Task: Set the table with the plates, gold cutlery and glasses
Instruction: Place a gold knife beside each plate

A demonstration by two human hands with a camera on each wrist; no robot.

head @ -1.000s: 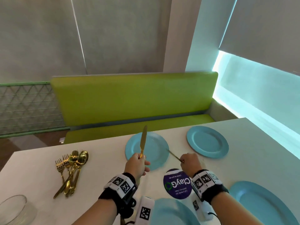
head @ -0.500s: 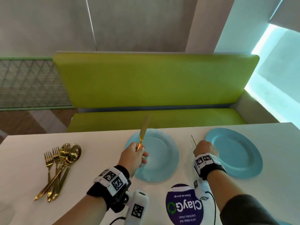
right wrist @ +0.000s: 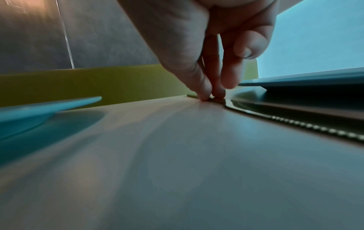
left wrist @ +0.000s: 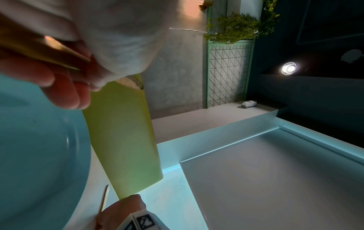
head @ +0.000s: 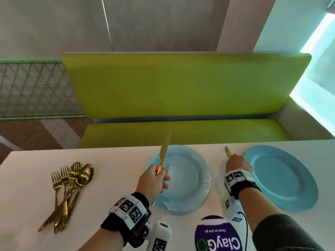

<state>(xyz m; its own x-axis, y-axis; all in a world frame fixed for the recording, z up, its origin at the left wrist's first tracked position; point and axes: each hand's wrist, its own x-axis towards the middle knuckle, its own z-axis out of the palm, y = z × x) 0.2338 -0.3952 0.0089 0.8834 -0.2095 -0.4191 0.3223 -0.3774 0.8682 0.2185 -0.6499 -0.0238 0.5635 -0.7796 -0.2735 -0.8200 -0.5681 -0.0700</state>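
Holding steady: left hand (head: 153, 180) at centre frame of the head view, fingers curled round the handle of a gold knife (head: 164, 153), blade pointing up and away, tilted over the left rim of the pale blue plate (head: 203, 171).
Left wrist view: the fingers (left wrist: 65, 93) clamp the gold handle in the upper left, blue plate filling the lower left below them.
Right hand (head: 238, 163): down on the white worktop (head: 112, 182), right of centre, in the gap between the two far plates.
Right grip: fingertips (right wrist: 204, 91) pinched together on a second gold piece (head: 228, 152) lying flat on the worktop (which utensil it is, I cannot tell; only a narrow gold end shows beyond the knuckles).
Where it lies: just beside the left rim of the brighter blue plate (head: 282, 201), at right of frame.
Spare cutlery: gold forks and spoons (head: 72, 185) heaped at left of the frame, handles toward the near edge, well apart from both hands.
Near edge: a round purple sticker (head: 219, 238) on the worktop, bottom centre-right, reading "ClayGo" upside down.
Backdrop: a lime green bench seat (head: 181, 87) across the upper middle, grey wall above it.
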